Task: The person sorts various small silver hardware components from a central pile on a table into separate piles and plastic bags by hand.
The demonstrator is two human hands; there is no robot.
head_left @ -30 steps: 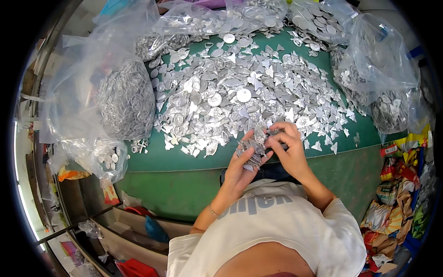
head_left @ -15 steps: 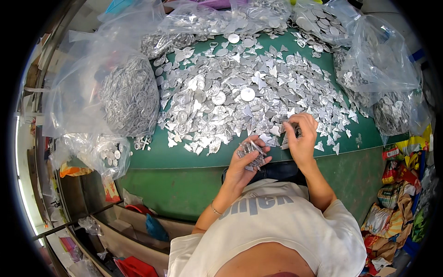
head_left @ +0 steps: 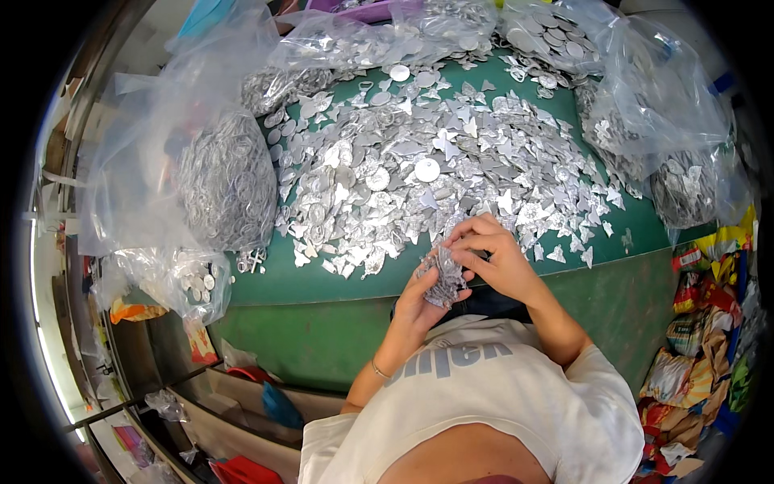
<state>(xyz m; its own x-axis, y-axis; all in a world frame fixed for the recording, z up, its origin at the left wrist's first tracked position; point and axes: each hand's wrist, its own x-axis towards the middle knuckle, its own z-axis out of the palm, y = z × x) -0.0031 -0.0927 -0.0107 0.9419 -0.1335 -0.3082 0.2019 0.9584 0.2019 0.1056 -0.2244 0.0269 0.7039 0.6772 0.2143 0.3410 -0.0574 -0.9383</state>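
My left hand (head_left: 414, 305) is closed around a bunch of small silver metal pieces (head_left: 442, 282), held just over the near edge of the table. Against the top of that bunch, my right hand (head_left: 492, 256) has its fingers bent and drawn together; whatever is between them, if anything, is too small to make out. Beyond both hands spreads a wide heap of flat silver metal pieces (head_left: 387, 194), many pointed in outline. A round silver disc (head_left: 427, 169) lies on top of the heap.
A clear bag of silver pieces (head_left: 227, 181) stands at the left of the green table (head_left: 564, 105). More filled bags (head_left: 685, 189) line the right and far sides. Below left are open drawers (head_left: 234, 403); coloured packets (head_left: 677, 379) are piled at lower right.
My right hand has moved left from the near edge of the heap to the bunch in my left hand. The left hand stays in nearly the same place.
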